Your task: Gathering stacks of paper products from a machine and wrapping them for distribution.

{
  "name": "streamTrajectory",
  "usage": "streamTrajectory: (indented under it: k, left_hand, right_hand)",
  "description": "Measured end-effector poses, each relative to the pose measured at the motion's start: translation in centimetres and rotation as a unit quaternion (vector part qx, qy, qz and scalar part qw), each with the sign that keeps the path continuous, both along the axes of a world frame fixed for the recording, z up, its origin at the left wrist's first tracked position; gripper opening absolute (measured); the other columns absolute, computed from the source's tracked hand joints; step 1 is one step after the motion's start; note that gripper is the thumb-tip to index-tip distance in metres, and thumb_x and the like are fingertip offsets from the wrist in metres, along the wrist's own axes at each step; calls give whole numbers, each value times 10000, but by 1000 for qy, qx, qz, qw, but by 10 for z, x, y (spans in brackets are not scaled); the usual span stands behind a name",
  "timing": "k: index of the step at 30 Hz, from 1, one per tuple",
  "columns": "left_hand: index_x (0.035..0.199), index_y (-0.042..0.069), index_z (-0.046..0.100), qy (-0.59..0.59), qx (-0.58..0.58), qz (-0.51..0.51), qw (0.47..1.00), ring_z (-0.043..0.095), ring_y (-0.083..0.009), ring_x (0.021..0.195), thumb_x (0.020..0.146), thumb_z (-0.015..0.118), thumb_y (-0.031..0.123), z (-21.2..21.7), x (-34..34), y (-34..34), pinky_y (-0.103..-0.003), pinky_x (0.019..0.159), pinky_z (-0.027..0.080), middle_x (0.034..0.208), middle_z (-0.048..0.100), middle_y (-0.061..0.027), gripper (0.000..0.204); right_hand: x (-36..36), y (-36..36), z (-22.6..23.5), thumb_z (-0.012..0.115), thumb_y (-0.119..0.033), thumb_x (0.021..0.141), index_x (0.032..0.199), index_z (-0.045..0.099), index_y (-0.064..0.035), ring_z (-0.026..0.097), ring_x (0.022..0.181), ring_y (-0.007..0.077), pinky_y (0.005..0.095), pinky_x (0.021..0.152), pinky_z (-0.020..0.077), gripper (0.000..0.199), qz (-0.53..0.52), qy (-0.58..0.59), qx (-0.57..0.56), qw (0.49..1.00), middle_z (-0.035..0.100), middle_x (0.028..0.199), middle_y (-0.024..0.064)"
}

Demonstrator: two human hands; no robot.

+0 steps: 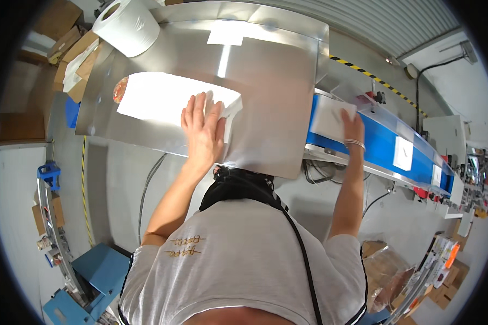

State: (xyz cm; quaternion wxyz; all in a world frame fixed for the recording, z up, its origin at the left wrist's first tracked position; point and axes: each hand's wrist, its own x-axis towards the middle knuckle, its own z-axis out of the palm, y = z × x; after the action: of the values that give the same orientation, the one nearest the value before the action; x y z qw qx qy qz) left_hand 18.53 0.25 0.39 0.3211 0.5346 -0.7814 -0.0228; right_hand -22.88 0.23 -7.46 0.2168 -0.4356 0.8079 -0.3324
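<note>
A long row of flat white packets, overexposed so single edges barely show, lies on the steel table. My left hand rests on the right end of this row, fingers stretched out and slightly apart. A small red patterned piece sits at the row's left end. To the right, my right hand grips the right edge of a white square packet at the near end of the blue conveyor belt. Farther down the belt lies another white packet, with a smaller-looking one beyond it.
A large white paper roll stands at the table's far left corner. Raised metal edges border the table's back. A clear guard runs along the belt's far side. Cardboard boxes are at the left, and cables hang below the table.
</note>
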Motion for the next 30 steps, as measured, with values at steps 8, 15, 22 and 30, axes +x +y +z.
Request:
streamTrajectory:
  k: [8, 15, 22, 30]
  left_hand:
    - [1062, 99, 655, 6, -26, 5, 1000, 308, -406, 1286, 739, 647, 9, 0, -4, 4, -548, 1035, 209, 1356, 410, -154, 336]
    - [1080, 114, 645, 19, -5, -16, 1000, 281, -425, 1298, 758, 651, 47, 14, -5, 1, -584, 1025, 179, 1376, 377, -184, 329]
    - [1119, 49, 604, 19, -20, 24, 999, 306, -415, 1281, 755, 657, 41, -3, 12, -3, -559, 1020, 221, 1361, 390, -188, 368]
    - [1059, 119, 650, 2, -38, 19, 999, 306, -372, 1296, 727, 662, 4, -6, 9, -3, -567, 1020, 208, 1355, 417, -140, 351]
  right_hand:
    - [89, -27, 29, 754, -254, 726, 1242, 504, -55, 536, 1075, 304, 383, 935, 420, 607, 280, 125, -161, 938, 555, 1189, 154]
    - [205, -63, 49, 707, -139, 766, 1269, 503, -116, 490, 1151, 241, 329, 947, 410, 543, 519, -67, -149, 839, 485, 1286, 107]
    - [84, -11, 15, 639, -286, 868, 1035, 579, -10, 581, 823, 174, 308, 746, 469, 328, 95, -240, -61, 964, 636, 972, 82]
    - [36, 3, 21, 702, -346, 767, 1168, 545, -5, 545, 1045, 340, 411, 884, 435, 549, -4, 392, -85, 916, 575, 1141, 189]
